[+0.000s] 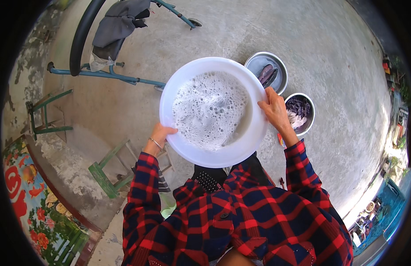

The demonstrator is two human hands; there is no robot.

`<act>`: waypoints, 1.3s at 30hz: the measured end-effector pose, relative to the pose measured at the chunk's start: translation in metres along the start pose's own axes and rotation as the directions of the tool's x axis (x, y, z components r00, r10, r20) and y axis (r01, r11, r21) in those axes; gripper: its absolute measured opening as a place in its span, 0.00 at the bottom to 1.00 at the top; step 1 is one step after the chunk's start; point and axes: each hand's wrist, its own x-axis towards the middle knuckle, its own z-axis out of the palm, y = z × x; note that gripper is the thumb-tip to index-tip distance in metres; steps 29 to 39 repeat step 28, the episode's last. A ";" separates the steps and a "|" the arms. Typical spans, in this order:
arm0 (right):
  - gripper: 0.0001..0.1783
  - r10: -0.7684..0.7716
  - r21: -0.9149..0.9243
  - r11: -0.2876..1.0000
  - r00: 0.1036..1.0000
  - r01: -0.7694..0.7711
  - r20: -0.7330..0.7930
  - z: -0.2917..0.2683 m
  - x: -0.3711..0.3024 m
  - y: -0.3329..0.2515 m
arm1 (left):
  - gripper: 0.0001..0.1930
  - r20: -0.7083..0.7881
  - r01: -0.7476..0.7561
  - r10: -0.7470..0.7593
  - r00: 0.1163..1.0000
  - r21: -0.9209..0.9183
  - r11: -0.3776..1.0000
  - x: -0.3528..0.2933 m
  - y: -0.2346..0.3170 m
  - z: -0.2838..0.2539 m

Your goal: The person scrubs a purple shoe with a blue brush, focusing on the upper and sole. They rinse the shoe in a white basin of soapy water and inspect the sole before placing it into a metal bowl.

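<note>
A wide white basin (179, 80) is held up in front of me between both hands, with foamy, soapy water (210, 106) inside. My left hand (158, 137) grips its rim at the lower left, thumb over the edge and a bracelet at the wrist. On the right side of the rim, my right hand (274, 109) is closed the same way, its fingers partly hidden under the basin. Past the right hand on the floor stand two metal basins. One metal basin (283, 71) holds dark items in water; the nearer metal basin (311, 119) holds dark and pale pink cloth.
A blue-framed wheeled frame (103, 73) with a grey cloth (117, 26) over it stands at the upper left. Green stools (103, 177) sit to my left. Beside them is a flower-patterned panel (41, 208). Concrete floor (338, 57) spreads to the right.
</note>
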 end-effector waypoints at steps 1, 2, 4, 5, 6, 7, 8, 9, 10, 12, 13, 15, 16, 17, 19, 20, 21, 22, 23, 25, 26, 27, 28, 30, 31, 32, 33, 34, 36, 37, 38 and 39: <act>0.12 -0.010 -0.011 1.000 1.000 0.010 -0.010 0.003 0.001 0.002 | 0.30 -0.002 0.036 -0.036 0.999 0.014 0.999 -0.003 -0.001 -0.001; 0.12 -0.019 -0.022 1.000 1.000 0.019 -0.020 0.005 0.002 0.003 | 0.27 -0.014 0.022 -0.022 1.000 0.016 1.000 -0.004 -0.003 -0.001; 0.13 -0.009 -0.069 0.998 1.000 0.008 -0.022 0.010 0.006 0.005 | 0.23 -0.035 -0.001 0.002 0.999 0.020 1.000 -0.001 -0.013 -0.006; 0.13 -0.004 -0.092 0.996 1.000 0.002 -0.024 0.012 0.009 0.005 | 0.23 -0.038 -0.026 0.026 0.999 0.000 1.000 0.002 -0.017 -0.008; 0.13 -0.001 -0.094 0.996 1.000 -0.001 -0.022 0.018 0.014 0.008 | 0.23 -0.040 -0.052 0.051 0.998 -0.022 0.998 0.012 -0.023 -0.008; 0.13 0.001 -0.097 0.995 1.000 -0.003 -0.020 0.024 0.020 0.011 | 0.22 -0.043 -0.078 0.076 0.996 -0.044 0.996 0.021 -0.028 -0.009; 0.14 0.004 -0.099 0.995 1.000 -0.006 -0.018 0.030 0.026 0.015 | 0.22 -0.074 -0.098 0.094 0.993 -0.057 0.994 0.030 -0.035 -0.011; 0.14 0.001 -0.119 0.993 1.000 -0.002 -0.014 0.042 0.032 0.028 | 0.22 -0.101 -0.116 0.109 0.989 -0.069 0.991 0.044 -0.048 -0.012; 0.15 -0.002 -0.138 0.990 1.000 0.000 -0.009 0.057 0.037 0.045 | 0.22 -0.129 -0.133 0.122 0.984 -0.081 0.988 0.059 -0.059 -0.012; 0.16 0.037 -0.167 0.985 0.999 -0.034 0.012 0.091 0.049 0.085 | 0.23 -0.123 -0.140 0.128 0.984 -0.095 0.985 0.098 -0.082 -0.014; 0.16 0.052 -0.168 0.985 0.999 -0.049 0.014 0.109 0.054 0.108 | 0.23 -0.122 -0.140 0.127 0.984 -0.103 0.985 0.120 -0.096 -0.015; 0.16 0.079 -0.174 0.982 0.996 -0.072 0.033 0.151 0.061 0.158 | 0.23 -0.132 -0.094 0.085 0.988 -0.064 0.994 0.169 -0.128 -0.021; 0.17 0.088 -0.166 0.983 0.995 -0.079 0.043 0.176 0.065 0.185 | 0.22 -0.143 -0.070 0.063 0.988 -0.044 0.997 0.193 -0.147 -0.025; 0.17 0.108 -0.162 0.982 0.993 -0.098 0.054 0.200 0.067 0.213 | 0.22 -0.155 -0.057 0.051 0.987 -0.032 0.998 0.217 -0.165 -0.027; 0.17 0.140 -0.148 0.980 0.989 -0.132 0.046 0.247 0.078 0.264 | 0.21 -0.167 -0.055 0.055 0.984 0.006 0.998 0.280 -0.195 -0.034; 0.16 0.184 -0.153 0.973 0.982 -0.175 0.045 0.271 0.084 0.288 | 0.21 -0.147 -0.051 0.055 0.988 0.028 0.998 0.309 -0.209 -0.040; 0.16 0.197 -0.173 0.967 0.979 -0.186 0.045 0.288 0.083 0.313 | 0.21 -0.124 -0.035 0.040 0.992 0.043 0.998 0.332 -0.227 -0.041; 0.16 0.199 -0.186 0.964 0.979 -0.188 0.044 0.309 0.091 0.336 | 0.21 -0.107 -0.029 0.036 0.994 0.062 0.998 0.358 -0.240 -0.045; 0.16 0.204 -0.199 0.961 0.978 -0.191 0.047 0.331 0.097 0.361 | 0.21 -0.111 -0.023 0.032 0.993 0.087 0.996 0.383 -0.256 -0.049; 0.17 0.254 -0.175 0.956 0.964 -0.236 0.083 0.366 0.102 0.402 | 0.21 -0.112 0.000 0.015 0.994 0.135 0.991 0.425 -0.290 -0.056; 0.18 0.298 -0.159 0.947 0.949 -0.280 0.103 0.384 0.106 0.419 | 0.20 -0.138 -0.013 0.034 0.990 0.150 0.989 0.444 -0.305 -0.060; 0.18 0.339 -0.156 0.934 0.934 -0.320 0.112 0.397 0.113 0.438 | 0.18 -0.151 -0.037 0.061 0.987 0.157 0.987 0.466 -0.314 -0.055; 0.19 0.336 -0.157 0.935 0.937 -0.320 0.095 0.412 0.112 0.458 | 0.17 -0.166 -0.048 0.076 0.983 0.169 0.984 0.478 -0.323 -0.049; 0.19 0.336 -0.157 0.935 0.937 -0.320 0.095 0.412 0.112 0.458 | 0.17 -0.166 -0.048 0.076 0.983 0.169 0.984 0.478 -0.323 -0.049; 0.19 0.336 -0.157 0.935 0.937 -0.320 0.095 0.412 0.112 0.458 | 0.17 -0.166 -0.048 0.076 0.983 0.169 0.984 0.478 -0.323 -0.049; 0.19 0.336 -0.157 0.935 0.937 -0.320 0.095 0.412 0.112 0.458 | 0.17 -0.166 -0.048 0.076 0.983 0.169 0.984 0.478 -0.323 -0.049; 0.19 0.336 -0.157 0.935 0.937 -0.320 0.095 0.412 0.112 0.458 | 0.17 -0.166 -0.048 0.076 0.983 0.169 0.984 0.478 -0.323 -0.049; 0.19 0.336 -0.157 0.935 0.937 -0.320 0.095 0.412 0.112 0.458 | 0.17 -0.166 -0.048 0.076 0.983 0.169 0.984 0.478 -0.323 -0.049; 0.19 0.336 -0.157 0.935 0.937 -0.320 0.095 0.412 0.112 0.458 | 0.17 -0.166 -0.048 0.076 0.983 0.169 0.984 0.478 -0.323 -0.049; 0.19 0.336 -0.157 0.935 0.937 -0.320 0.095 0.412 0.112 0.458 | 0.17 -0.166 -0.048 0.076 0.983 0.169 0.984 0.478 -0.323 -0.049; 0.19 0.336 -0.157 0.935 0.937 -0.320 0.095 0.412 0.112 0.458 | 0.17 -0.166 -0.048 0.076 0.983 0.169 0.984 0.478 -0.323 -0.049; 0.19 0.336 -0.157 0.935 0.937 -0.320 0.095 0.412 0.112 0.458 | 0.17 -0.166 -0.048 0.076 0.983 0.169 0.984 0.478 -0.323 -0.049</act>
